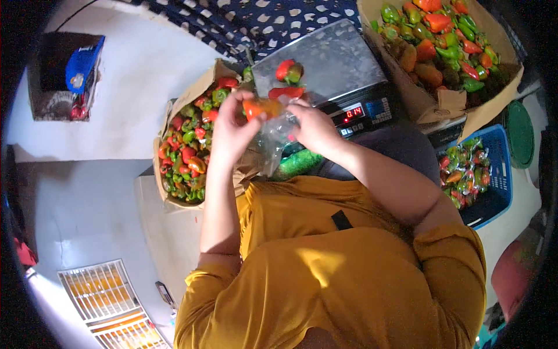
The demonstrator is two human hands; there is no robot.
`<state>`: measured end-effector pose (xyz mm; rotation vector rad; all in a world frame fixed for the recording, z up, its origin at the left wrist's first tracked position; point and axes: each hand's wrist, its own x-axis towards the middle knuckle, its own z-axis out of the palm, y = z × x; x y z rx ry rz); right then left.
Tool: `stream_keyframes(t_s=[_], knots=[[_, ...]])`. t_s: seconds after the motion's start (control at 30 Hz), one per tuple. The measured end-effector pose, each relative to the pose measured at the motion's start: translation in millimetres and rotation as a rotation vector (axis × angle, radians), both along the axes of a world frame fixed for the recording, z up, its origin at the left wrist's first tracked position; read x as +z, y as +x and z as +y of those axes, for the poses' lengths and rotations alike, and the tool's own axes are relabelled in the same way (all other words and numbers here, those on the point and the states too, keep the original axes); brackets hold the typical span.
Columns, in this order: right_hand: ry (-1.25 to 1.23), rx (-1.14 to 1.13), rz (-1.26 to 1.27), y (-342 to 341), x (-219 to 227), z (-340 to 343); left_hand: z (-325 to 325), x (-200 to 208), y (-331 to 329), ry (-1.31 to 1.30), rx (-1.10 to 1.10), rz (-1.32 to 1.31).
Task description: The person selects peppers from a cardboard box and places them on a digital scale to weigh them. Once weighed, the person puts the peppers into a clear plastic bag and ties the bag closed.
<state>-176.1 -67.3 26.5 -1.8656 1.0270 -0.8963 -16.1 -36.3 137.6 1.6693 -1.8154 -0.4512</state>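
Observation:
My left hand (232, 125) grips an orange pepper (258, 108) between thumb and fingers. Close by, my right hand (317, 128) pinches the upper edge of a clear plastic bag (273, 142), which hangs between my hands over my lap. The pepper is at the bag's mouth; whether part of it is inside I cannot tell. Just beyond my hands is a digital scale (331, 64) with a metal plate and a lit red display. A red and green pepper (289, 71) lies on the plate, and a red pepper (285, 93) shows at its near edge.
An open cardboard box (165, 198) of peppers stands at left, another (494, 110) at far right. Below that one, a blue crate (503, 174) holds bagged peppers beside a dark green round lid (519, 134). Bright green material (297, 164) lies by my lap. Patterned cloth (279, 23) hangs behind the scale.

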Motion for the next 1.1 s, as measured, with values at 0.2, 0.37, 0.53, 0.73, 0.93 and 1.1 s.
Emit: stream_keyframes(t_s=[0.2, 0.37, 0.53, 0.73, 0.93, 1.1], knots=[[-0.212, 0.061, -0.097, -0.4, 24.7, 22.9, 34.5, -39.4, -7.4, 0.245, 0.089, 0.029], [-0.559, 0.339, -0.063, 7.7, 22.0, 53.1, 47.9, -74.4, -11.6, 0.352, 0.137, 0.955], [-0.557, 0.213, -0.324, 0.3, 36.4, 55.3, 35.8, -88.8, -0.6, 0.33, -0.112, 1.067], [-0.022, 0.016, -0.683, -5.9, 31.7, 36.1, 22.7, -63.2, -27.8, 0.165, 0.227, 1.422], [0.834, 0.26, -1.07, -9.9, 19.9, 17.9, 33.3, -53.4, -56.4, -0.203, 0.001, 1.104], [1.085, 0.496, -1.293, -17.1, 3.8, 2.8, 63.1, -42.1, -76.2, 0.019, -0.248, 0.754]])
